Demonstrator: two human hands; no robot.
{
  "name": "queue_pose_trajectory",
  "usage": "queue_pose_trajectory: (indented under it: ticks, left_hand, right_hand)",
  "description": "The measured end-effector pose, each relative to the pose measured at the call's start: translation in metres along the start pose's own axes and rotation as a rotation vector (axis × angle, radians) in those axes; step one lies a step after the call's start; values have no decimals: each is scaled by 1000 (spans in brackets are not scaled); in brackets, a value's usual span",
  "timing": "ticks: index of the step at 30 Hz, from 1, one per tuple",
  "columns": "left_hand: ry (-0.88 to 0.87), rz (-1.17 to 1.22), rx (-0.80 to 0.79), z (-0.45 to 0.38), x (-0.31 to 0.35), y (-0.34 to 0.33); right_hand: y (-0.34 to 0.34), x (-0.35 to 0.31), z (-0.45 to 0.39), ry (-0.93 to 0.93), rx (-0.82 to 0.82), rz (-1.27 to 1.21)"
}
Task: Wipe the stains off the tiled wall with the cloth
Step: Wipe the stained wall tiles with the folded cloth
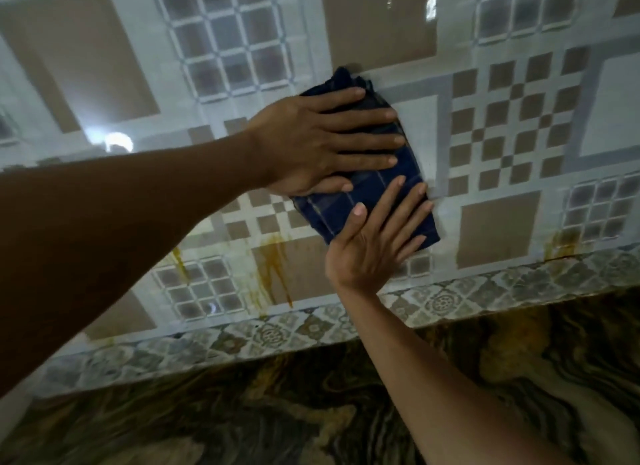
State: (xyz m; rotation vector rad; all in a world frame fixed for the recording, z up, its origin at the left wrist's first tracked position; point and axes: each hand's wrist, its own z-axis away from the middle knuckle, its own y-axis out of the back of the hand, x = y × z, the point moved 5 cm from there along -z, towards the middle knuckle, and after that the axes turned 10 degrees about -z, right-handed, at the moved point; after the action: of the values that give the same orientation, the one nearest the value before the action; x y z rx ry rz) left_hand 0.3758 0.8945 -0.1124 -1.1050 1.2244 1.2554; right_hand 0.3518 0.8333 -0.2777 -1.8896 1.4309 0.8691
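While both my hands, left (pixel 311 142) and right (pixel 374 246), press the cloth (pixel 381 190) flat, grip spread, yellow stains (pixel 273 263) streak the glossy tiled wall (pixel 519 118) above the marbled tabletop (pixel 277 412).

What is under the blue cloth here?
The cloth lies flat on the tiled wall, pressed by the left hand and right hand. Any stain beneath is hidden.
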Motion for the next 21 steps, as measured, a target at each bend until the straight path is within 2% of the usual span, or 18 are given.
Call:
queue_pose_trajectory:
  ticks: [14, 21]
  left_hand:
    - [56, 34, 1, 153, 16, -32]
    - [85, -35, -7, 253, 23, -53]
  right_hand:
    - [-65, -65, 115, 57, -98, -34]
    - [-107, -115, 189, 81, -144, -34]
